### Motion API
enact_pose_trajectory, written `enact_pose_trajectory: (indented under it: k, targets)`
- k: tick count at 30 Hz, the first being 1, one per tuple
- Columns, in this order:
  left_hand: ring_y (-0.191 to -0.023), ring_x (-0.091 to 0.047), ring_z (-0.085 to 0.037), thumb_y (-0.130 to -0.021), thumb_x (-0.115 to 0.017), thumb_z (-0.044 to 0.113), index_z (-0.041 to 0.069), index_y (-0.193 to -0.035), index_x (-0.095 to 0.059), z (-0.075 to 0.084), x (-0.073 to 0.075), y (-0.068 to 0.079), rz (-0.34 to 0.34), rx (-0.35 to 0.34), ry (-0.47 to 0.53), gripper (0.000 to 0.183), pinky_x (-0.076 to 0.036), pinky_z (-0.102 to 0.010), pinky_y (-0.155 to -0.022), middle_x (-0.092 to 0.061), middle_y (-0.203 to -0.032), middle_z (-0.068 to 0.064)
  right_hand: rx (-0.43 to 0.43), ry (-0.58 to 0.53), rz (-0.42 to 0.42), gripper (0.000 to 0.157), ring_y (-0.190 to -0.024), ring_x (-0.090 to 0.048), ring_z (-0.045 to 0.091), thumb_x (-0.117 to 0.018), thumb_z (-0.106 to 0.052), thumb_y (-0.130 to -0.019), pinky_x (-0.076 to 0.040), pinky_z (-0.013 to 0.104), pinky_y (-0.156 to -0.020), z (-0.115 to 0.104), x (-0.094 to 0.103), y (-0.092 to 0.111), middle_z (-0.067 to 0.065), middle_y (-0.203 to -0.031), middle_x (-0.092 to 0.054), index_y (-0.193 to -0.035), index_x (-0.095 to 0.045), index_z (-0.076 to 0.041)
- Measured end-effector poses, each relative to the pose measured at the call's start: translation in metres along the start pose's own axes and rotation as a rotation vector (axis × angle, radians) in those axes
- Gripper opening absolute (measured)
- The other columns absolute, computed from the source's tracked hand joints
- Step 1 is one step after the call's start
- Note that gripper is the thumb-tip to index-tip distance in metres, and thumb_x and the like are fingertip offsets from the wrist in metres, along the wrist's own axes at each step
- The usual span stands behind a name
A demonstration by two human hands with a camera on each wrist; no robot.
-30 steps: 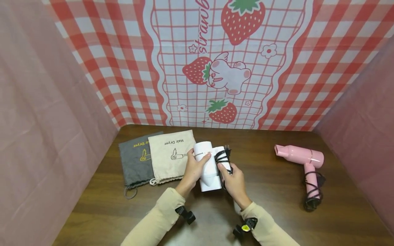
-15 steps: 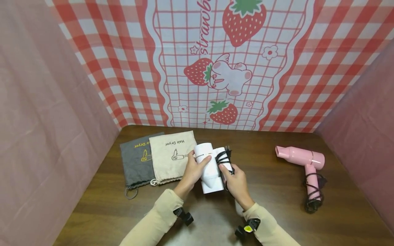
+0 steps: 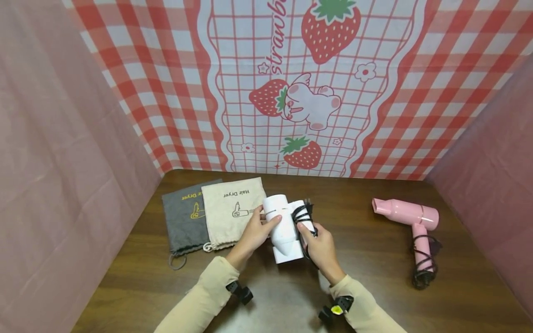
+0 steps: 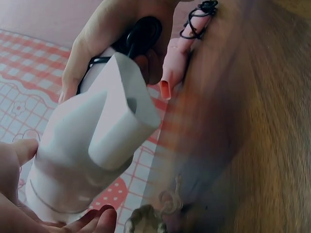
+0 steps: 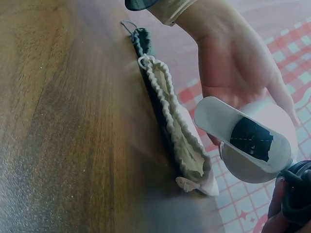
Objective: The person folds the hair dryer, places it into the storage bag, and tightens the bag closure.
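A white hair dryer (image 3: 285, 231) is held with its flat nozzle (image 3: 288, 253) towards me. My left hand (image 3: 256, 229) holds its barrel lightly, thumb over the top and fingers along the left side. In the left wrist view, that thumb touches the barrel (image 4: 68, 145) and the loosely bent fingers lie at its rear end. My right hand (image 3: 318, 243) grips the handle, which has a black cord (image 3: 300, 212) wound round it. The nozzle's opening (image 5: 252, 138) shows in the right wrist view, the left palm beside it.
On the table's left lie a beige drawstring bag (image 3: 231, 222) and, partly under it, a grey one (image 3: 183, 226), both printed "Hair Dryer". A pink hair dryer (image 3: 410, 212) with its cord wrapped lies at the right. A checked strawberry cloth (image 3: 233, 92) hangs behind the table.
My left hand has drawn back slightly to the left and down along the barrel, its thumb now nearer the barrel's left side. The right hand and the white hair dryer have barely moved.
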State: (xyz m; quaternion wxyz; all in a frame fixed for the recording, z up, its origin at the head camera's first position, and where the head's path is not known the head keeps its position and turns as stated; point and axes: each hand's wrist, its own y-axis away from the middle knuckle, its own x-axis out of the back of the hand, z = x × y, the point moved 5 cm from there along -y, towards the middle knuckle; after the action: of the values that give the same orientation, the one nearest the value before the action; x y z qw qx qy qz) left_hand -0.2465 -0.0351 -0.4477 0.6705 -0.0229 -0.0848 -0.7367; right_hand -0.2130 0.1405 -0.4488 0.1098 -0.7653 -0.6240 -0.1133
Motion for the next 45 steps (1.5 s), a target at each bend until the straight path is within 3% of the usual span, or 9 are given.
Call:
enact_pose_trajectory:
  k: [5, 14, 18, 22, 26, 29, 40, 45]
  targets:
    - [-0.105, -0.057, -0.033, -0.086, -0.057, 0.035, -0.003, -0.137, -0.026, -0.003, 0.007, -0.002, -0.025, -0.026, -0.041, 0.071, -0.052, -0.034, -0.078, -0.053, -0.118, -0.025, -0.018, 0.001, 0.006, 0.036, -0.041, -0.047, 0.008, -0.061, -0.038, -0.083, -0.040, 0.025, -0.042, 0.004, 0.001, -0.001, 0.000, -0.050, -0.049, -0.086, -0.060, -0.002]
    - [-0.105, -0.058, -0.032, -0.089, -0.050, 0.040, 0.003, -0.130, -0.040, 0.007, 0.031, -0.002, 0.006, -0.077, -0.196, 0.057, -0.046, -0.041, -0.089, -0.057, -0.116, -0.019, -0.047, -0.013, 0.005, 0.040, -0.042, -0.046, 0.010, -0.061, -0.044, -0.082, -0.040, 0.026, -0.043, 0.011, 0.002, -0.005, -0.002, -0.049, -0.048, -0.084, -0.060, -0.004]
    - [-0.106, -0.056, -0.031, -0.088, -0.054, 0.037, 0.005, -0.126, -0.047, 0.007, 0.039, -0.007, -0.025, -0.082, -0.350, 0.051, -0.045, -0.042, -0.090, -0.057, -0.118, -0.017, -0.063, -0.011, 0.003, 0.042, -0.043, -0.047, 0.010, -0.061, -0.044, -0.082, -0.041, 0.026, -0.043, 0.012, 0.004, -0.005, -0.002, -0.049, -0.048, -0.084, -0.059, -0.003]
    - [-0.104, -0.057, -0.029, -0.084, -0.060, 0.036, 0.005, -0.117, -0.054, 0.002, 0.045, -0.009, -0.065, -0.108, -0.601, 0.046, -0.045, -0.041, -0.088, -0.059, -0.115, -0.015, -0.068, 0.001, 0.013, 0.040, -0.043, -0.047, 0.011, -0.061, -0.044, -0.082, -0.040, 0.025, -0.043, 0.012, 0.007, -0.006, -0.002, -0.050, -0.048, -0.082, -0.059, -0.004]
    - [-0.102, -0.054, -0.030, -0.078, -0.065, 0.037, 0.007, -0.112, -0.058, -0.007, 0.055, -0.008, -0.010, -0.117, -0.866, 0.046, -0.042, -0.040, -0.087, -0.060, -0.110, -0.013, -0.084, -0.004, 0.017, 0.040, -0.043, -0.047, 0.011, -0.061, -0.043, -0.082, -0.041, 0.025, -0.043, 0.013, 0.009, -0.005, -0.001, -0.049, -0.049, -0.082, -0.059, -0.003]
    - [-0.102, -0.051, -0.031, -0.075, -0.068, 0.039, 0.009, -0.113, -0.058, -0.015, 0.062, -0.005, 0.016, -0.103, -0.965, 0.049, -0.041, -0.040, -0.087, -0.059, -0.110, -0.012, -0.104, -0.024, 0.011, 0.040, -0.042, -0.047, 0.011, -0.062, -0.042, -0.082, -0.041, 0.026, -0.043, 0.017, 0.010, -0.004, 0.000, -0.049, -0.048, -0.082, -0.058, -0.002]
    - [-0.098, -0.047, -0.026, -0.066, -0.077, 0.037, 0.012, -0.111, -0.059, -0.028, 0.069, -0.002, -0.114, -0.113, -0.986, 0.054, -0.041, -0.039, -0.085, -0.056, -0.108, -0.009, -0.134, -0.038, 0.021, 0.041, -0.042, -0.046, 0.009, -0.062, -0.042, -0.081, -0.041, 0.025, -0.043, 0.022, 0.011, -0.004, 0.000, -0.050, -0.048, -0.086, -0.059, -0.002]
    - [-0.097, -0.047, -0.025, -0.065, -0.078, 0.033, 0.013, -0.105, -0.061, -0.033, 0.070, -0.002, -0.126, -0.154, -1.011, 0.047, -0.042, -0.038, -0.083, -0.055, -0.105, -0.006, -0.142, -0.042, 0.013, 0.043, -0.043, -0.047, 0.010, -0.062, -0.044, -0.081, -0.041, 0.025, -0.043, 0.021, 0.011, -0.005, -0.001, -0.051, -0.048, -0.089, -0.059, -0.003]
